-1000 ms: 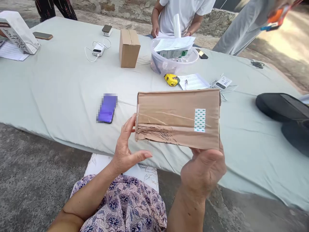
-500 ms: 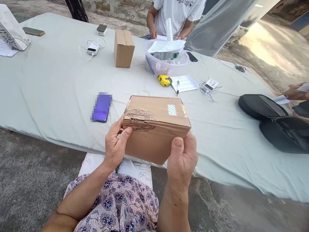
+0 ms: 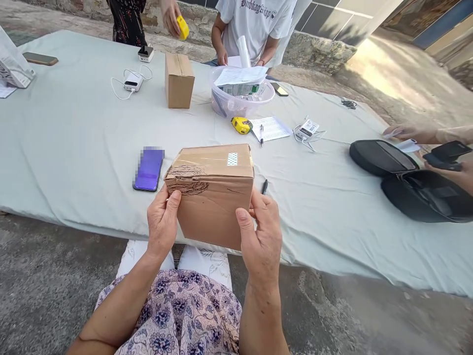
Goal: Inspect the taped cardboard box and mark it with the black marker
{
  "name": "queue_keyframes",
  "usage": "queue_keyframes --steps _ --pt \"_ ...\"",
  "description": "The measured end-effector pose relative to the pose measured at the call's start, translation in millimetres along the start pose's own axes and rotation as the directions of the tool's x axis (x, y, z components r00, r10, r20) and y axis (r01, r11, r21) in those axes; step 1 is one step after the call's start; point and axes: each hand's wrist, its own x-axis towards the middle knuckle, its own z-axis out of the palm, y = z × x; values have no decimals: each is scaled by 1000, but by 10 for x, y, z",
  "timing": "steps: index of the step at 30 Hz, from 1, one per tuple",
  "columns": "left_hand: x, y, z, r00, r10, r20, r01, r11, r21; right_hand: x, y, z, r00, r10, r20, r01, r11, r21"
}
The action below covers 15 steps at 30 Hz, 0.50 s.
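I hold a brown cardboard box in both hands over the near edge of the pale green cloth. The box is taped, has black scribble on its left corner and a small white patterned sticker on top. My left hand grips its left side, thumb on the front face. My right hand grips its right side. A purple phone lies just left of the box and a black pen just right of it.
A smaller upright box, a plastic tub with papers, a yellow tape measure, chargers with cables and a sheet with a pen lie farther back. Black bags sit right. Other people stand behind; someone's hands reach in at right.
I have turned the box from its long taped face to a corner-on view and lowered it toward me. My hands shifted to its sides. A person behind now holds a yellow object.
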Motion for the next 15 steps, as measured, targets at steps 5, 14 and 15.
queue_keyframes --steps 5,14,15 --pt "158 -105 -55 997 39 -72 -42 999 -35 49 73 2 995 -47 88 31 984 177" --pt "463 -316 -340 938 -218 -271 170 967 -188 -69 410 -59 984 98 146 -140 942 305" --pt "465 -332 -345 935 -226 -273 177 965 -193 -87 427 -61 979 102 179 -152 943 294"
